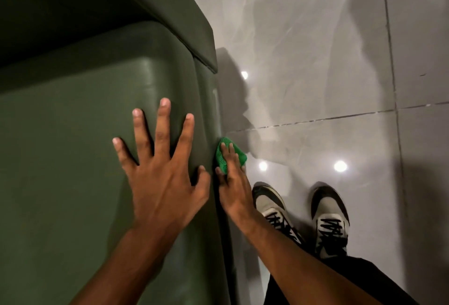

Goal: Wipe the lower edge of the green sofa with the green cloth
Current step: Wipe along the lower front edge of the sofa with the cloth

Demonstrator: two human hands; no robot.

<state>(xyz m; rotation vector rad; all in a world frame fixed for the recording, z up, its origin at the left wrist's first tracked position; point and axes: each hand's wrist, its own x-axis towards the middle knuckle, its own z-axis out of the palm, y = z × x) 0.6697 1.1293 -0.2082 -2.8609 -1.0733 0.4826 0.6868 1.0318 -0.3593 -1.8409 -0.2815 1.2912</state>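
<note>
Green sofa [80, 134]: dark olive, smooth matte upholstery, fills left half of view. Rounded seat cushion near; flat armrest block at far end, upper centre. Front face drops to floor along right side. Green cloth [222, 156]: bright green, textured, bunched small, pressed against the sofa's low front edge, just above the floor, right of centre.

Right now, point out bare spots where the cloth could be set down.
Free: sofa seat left of the left hand; floor tiles beyond the shoes. Crowded: the sofa's lower edge, where the right hand presses the green cloth.
</note>
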